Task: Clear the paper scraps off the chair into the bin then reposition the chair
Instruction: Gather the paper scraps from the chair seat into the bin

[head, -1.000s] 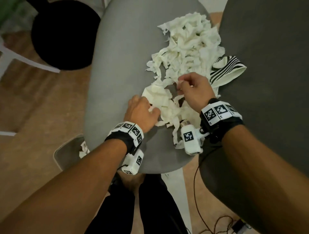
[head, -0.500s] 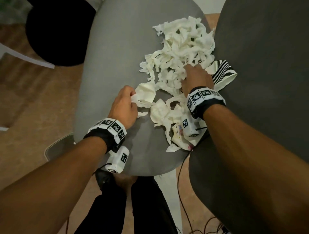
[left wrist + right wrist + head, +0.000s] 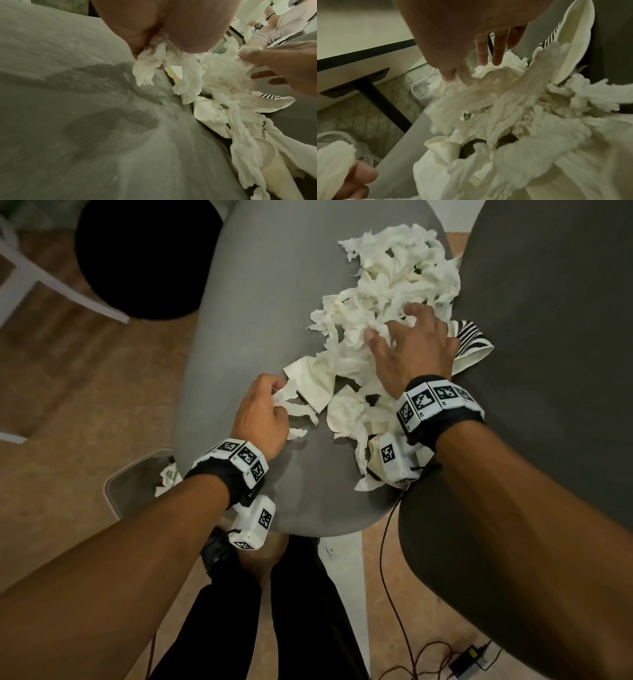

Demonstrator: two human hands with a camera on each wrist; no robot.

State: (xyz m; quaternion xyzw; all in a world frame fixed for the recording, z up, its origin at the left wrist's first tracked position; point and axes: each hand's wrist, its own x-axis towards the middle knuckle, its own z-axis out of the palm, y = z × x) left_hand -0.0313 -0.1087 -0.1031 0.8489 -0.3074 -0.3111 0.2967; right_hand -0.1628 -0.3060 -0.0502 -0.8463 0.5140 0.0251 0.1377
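A heap of white torn paper scraps lies on the grey chair seat, against the dark backrest. My left hand grips a wad of scraps at the near left edge of the heap. My right hand is spread with straight fingers on top of the heap, fingertips touching the paper. A black-and-white striped paper piece pokes out beside the right wrist. A clear bin with a few scraps inside stands on the floor beside my left forearm.
A black round stool seat stands at the upper left with a white frame beside it. Cables and a small black adapter lie on the brown floor near my legs. The chair's white base leg runs underneath.
My right hand has opened and reached further up onto the heap. My left hand has closed on a bunch of scraps and drawn it a little left, away from the pile.
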